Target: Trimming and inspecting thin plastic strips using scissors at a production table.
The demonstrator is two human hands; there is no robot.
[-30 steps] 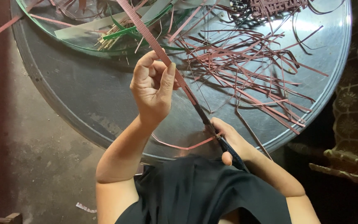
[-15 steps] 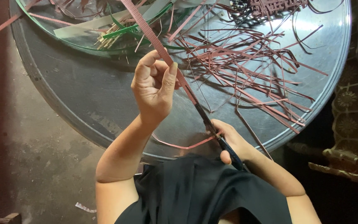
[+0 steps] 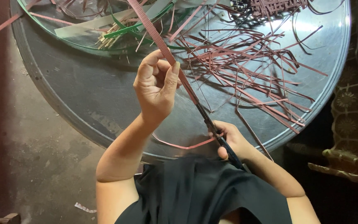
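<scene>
Holding pink strap (image 3: 158,39), scissors (image 3: 212,124); strips (image 3: 245,58) w/ tray (image 3: 63,95).

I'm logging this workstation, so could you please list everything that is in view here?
round metal tray: one, silver-grey, fills the upper middle, on the floor
wide strap: one, reddish-pink, runs diagonally from the top edge down to the scissors
scissors: one pair, dark, at the strap's lower end
thin cut strips: many, reddish-pink, scattered over the tray's right half
green and white strips: several, top left of the tray
patterned cloth: one, brown, right edge
floor: grey concrete, left
left hand: fingers pinching the strap
right hand: holding the scissors
</scene>
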